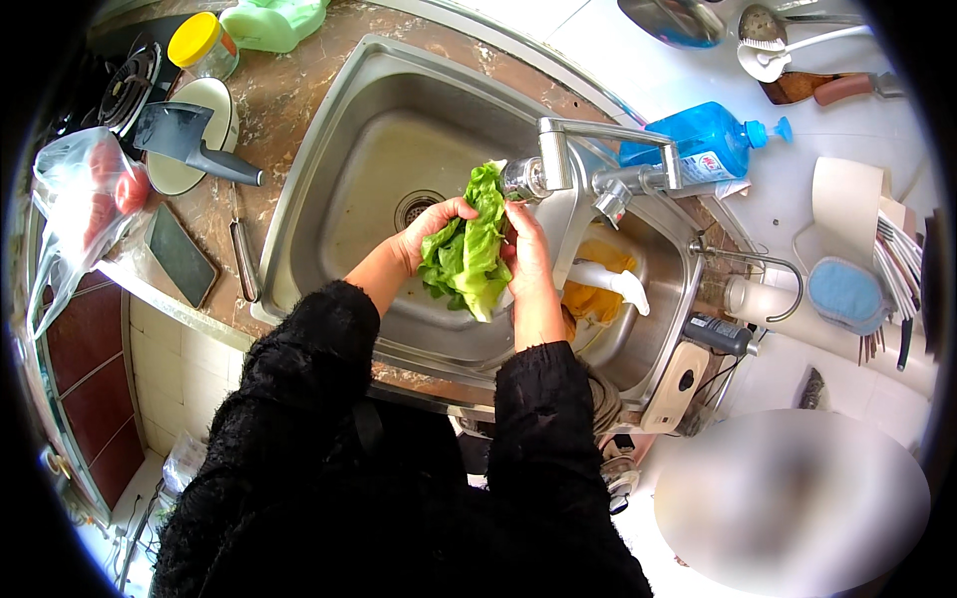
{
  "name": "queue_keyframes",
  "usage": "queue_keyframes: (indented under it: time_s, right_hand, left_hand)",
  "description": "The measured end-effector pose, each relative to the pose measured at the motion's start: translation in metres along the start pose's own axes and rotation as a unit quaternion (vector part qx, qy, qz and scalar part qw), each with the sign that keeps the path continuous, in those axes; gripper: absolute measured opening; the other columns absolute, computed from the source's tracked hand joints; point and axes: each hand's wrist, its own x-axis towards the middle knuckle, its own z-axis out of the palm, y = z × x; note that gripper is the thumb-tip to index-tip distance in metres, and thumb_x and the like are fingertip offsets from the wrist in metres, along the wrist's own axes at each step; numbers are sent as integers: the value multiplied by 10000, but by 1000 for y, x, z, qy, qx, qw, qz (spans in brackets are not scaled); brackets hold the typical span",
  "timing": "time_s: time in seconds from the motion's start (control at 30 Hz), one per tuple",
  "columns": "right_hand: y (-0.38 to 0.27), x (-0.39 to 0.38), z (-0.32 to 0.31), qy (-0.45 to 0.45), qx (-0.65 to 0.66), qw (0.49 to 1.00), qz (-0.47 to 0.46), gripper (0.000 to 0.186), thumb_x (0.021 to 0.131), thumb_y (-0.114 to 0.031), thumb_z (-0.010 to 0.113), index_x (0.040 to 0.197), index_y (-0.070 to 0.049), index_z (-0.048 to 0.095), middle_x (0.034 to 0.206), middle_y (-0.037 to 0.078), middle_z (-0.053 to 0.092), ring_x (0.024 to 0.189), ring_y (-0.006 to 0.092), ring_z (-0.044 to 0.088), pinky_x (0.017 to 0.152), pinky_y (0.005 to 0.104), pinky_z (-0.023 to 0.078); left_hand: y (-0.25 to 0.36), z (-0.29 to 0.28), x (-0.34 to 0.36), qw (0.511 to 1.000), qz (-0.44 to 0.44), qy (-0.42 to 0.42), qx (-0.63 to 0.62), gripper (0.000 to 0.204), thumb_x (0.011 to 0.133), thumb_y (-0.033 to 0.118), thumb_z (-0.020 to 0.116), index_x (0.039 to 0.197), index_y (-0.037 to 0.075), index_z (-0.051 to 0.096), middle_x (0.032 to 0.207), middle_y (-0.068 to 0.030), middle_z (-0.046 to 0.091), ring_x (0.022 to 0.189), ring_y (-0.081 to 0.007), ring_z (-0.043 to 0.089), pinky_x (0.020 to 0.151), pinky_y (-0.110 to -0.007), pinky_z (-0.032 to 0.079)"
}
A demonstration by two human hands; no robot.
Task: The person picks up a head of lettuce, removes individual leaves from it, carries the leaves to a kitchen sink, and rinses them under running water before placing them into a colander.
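Between my two hands I hold a bunch of green lettuce leaves (467, 254) above the large sink basin (349, 164). My left hand (424, 234) grips the leaves from the left, its thumb near the top. My right hand (528, 249) holds them on the right side, its fingers partly hidden by the leaves. The tap spout (525, 179) ends just above my right hand, close to the top of the lettuce. A drain (417, 207) shows in the basin floor behind my left hand.
Left of the sink lie a cleaver (184, 135) on a white-rimmed dish (221, 110), a whetstone (181, 254), a peeler-like tool (243, 261) and a plastic bag of tomatoes (95, 189). In the small right basin is a yellow cloth (603, 269). A blue bottle (698, 145) lies behind the tap.
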Motion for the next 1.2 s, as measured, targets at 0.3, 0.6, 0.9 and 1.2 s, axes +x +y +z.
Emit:
queue_keyframes:
  time_s: [0.3,0.6,0.9,1.2]
  right_hand:
    - [12,8,0,82,40,991,-102,474,824,-89,648,1245,-46,433,1200,67,509,1097,197,492,950,357,388]
    - [8,8,-9,52,76,995,-45,436,836,-123,659,1222,-37,474,1162,64,545,1072,203,515,942,364,400]
    - [9,5,-5,-13,44,998,-51,337,874,-115,601,1189,-49,501,1167,55,557,1089,193,520,969,359,397]
    - [6,9,6,64,-15,996,-58,356,825,-125,674,1143,-61,528,1093,42,585,1024,177,546,914,339,427]
  left_hand:
    - [-10,7,3,726,209,250,606,962,659,435,805,1321,-28,282,1197,-177,511,1116,-248,508,953,-347,399]
    - [-5,5,-3,931,193,210,228,258,926,222,530,1134,70,545,1027,-59,623,901,-143,608,805,-315,499]
    - [2,-4,-10,964,159,212,27,389,945,336,459,1187,40,532,1131,-123,596,1009,-262,588,885,-423,476]
    - [7,-2,-15,973,149,165,63,466,918,377,510,1224,26,501,1161,-105,590,1043,-224,581,929,-371,448]
